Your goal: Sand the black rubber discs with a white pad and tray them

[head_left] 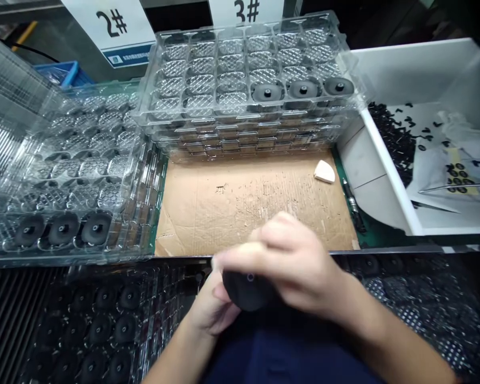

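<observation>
My left hand (213, 305) is closed on the edge of a black round part (248, 290), a dark disc with a small ring near its top edge. My right hand (294, 261), smeared by motion, lies across the disc's upper edge with its fingers curled and pressed against it. Its fingertips meet those of the left hand, and its thumb is hidden. Both hands are at the front edge of a cardboard sheet (208, 213). Similar black round parts (267, 92) sit in the front row of a stacked clear tray (232, 112) beyond.
More clear trays (84, 168) stand at left, with black parts in the front row. A white bin (392, 176) at right holds small black pieces and a red-handled pointed tool (460, 186). A white block (324, 172) and a black marker (354, 205) lie nearby. Filled trays (92, 325) sit lower left.
</observation>
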Demonstrator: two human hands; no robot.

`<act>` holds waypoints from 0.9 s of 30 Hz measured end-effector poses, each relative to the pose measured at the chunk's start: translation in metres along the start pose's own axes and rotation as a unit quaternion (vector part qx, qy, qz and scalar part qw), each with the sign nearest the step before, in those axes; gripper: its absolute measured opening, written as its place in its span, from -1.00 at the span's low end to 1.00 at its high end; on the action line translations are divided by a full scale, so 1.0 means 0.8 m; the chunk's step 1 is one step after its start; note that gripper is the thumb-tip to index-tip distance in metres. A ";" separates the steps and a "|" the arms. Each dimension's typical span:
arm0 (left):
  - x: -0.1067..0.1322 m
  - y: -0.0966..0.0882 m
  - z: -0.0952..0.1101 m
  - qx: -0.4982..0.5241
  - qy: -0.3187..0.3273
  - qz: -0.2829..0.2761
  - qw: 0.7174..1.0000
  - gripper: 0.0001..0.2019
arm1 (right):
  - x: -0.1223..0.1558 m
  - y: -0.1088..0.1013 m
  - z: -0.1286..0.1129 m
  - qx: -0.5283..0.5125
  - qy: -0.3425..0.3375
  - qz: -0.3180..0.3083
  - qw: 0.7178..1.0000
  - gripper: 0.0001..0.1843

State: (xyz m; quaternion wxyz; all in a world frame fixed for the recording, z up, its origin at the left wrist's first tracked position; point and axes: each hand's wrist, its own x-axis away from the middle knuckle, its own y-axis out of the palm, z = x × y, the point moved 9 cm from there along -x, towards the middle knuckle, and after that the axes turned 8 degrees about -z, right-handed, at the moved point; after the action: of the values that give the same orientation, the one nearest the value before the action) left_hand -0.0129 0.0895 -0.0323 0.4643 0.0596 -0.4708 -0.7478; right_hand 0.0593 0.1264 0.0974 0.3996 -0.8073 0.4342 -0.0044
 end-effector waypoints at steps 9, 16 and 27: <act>0.000 0.014 0.012 0.121 0.038 -0.097 0.987 -0.45 | 0.090 0.072 0.148 -0.034 0.268 0.002 0.963 -0.73; -0.002 0.009 0.010 0.106 0.033 -0.091 0.990 -0.44 | 0.056 0.010 0.081 -0.030 0.240 0.101 0.965 -0.74; 0.006 -0.010 0.019 -0.037 0.055 0.012 0.998 -0.51 | -0.012 0.019 -0.024 0.092 0.033 -0.017 0.995 -0.62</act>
State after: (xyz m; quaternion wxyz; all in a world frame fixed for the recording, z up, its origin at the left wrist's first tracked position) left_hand -0.0290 0.0966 -0.0282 0.5002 0.0779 -0.4172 -0.7548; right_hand 0.0358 0.1164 0.1036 0.4575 -0.7738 0.4312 -0.0771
